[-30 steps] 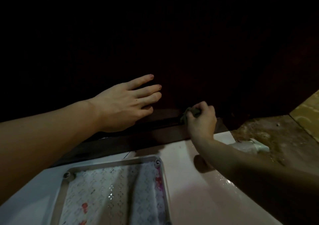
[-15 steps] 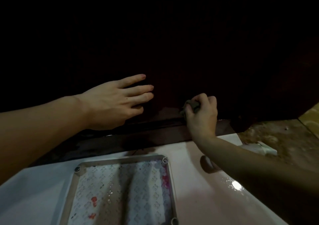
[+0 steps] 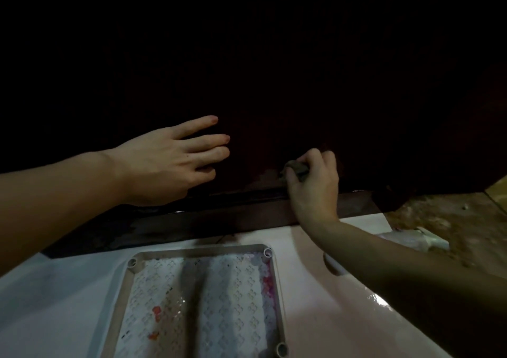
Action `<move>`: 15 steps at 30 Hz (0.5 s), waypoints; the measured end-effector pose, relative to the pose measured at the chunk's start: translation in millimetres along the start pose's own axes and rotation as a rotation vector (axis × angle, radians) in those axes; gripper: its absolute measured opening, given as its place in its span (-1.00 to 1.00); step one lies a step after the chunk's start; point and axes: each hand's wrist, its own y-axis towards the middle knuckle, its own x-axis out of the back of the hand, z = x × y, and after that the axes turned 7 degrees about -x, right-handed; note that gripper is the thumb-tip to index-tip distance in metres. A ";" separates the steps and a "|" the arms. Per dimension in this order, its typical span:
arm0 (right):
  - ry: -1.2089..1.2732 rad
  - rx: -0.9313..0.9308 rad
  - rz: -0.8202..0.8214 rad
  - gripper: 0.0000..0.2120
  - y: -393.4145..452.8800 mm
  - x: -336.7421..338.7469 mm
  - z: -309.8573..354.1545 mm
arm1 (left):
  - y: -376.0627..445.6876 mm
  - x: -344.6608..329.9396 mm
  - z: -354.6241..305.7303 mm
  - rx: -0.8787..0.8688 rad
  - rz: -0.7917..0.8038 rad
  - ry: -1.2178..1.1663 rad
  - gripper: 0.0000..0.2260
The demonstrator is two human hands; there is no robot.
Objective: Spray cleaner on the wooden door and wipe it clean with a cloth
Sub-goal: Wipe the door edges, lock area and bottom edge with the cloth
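The door [image 3: 274, 69] fills the upper 2 thirds of the frame, so dark that its surface shows almost no detail; only near its bottom edge, at centre, does a dull reddish-brown patch catch a little light. The left hand [image 3: 164, 163] lies at centre left with its palm toward the door and its 4 visible fingers straight and slightly spread, fingertips pointing right; it holds nothing, and seems to rest on the wood, though the dark makes real contact hard to judge. The right hand [image 3: 312, 185] sits right of centre, low on the door just above its bottom edge, fingers curled tight round a small bunched grey-green cloth [image 3: 297, 169], which pokes out at the upper left of the fist and meets the door. The 2 hands are near each other but apart. Below the door runs a dark brown sill [image 3: 219, 217] across the middle of the frame. Under it, the lower part of the frame shows a glossy pale floor [image 3: 315, 316], wet with a bright glint at lower right. A square drain cover [image 3: 197, 302] with a perforated white grid and reddish stains sits at bottom centre. At the right edge lies rough brown ground [image 3: 452, 220] with a pale, blurred object [image 3: 411, 241] on it
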 end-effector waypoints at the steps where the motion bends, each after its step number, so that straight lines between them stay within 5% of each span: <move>1: 0.001 0.059 0.002 -0.84 -0.9 -2.5 2.3 | 0.8 -0.5 -0.5 -0.002 -0.003 -0.003 -0.59; 4: -0.040 0.120 0.042 -0.79 -9.3 -16.8 -7.3 | -0.5 -2.1 -1.0 -0.008 -0.010 -0.010 -0.60; 10: -0.156 -0.044 0.121 -0.86 -24.1 -35.2 -28.8 | -14.2 1.0 -0.8 0.002 0.022 -0.008 -0.61; 15: -0.042 0.152 0.108 -0.82 -25.0 -24.3 -5.8 | -21.5 0.0 -0.5 0.007 0.036 -0.006 -0.58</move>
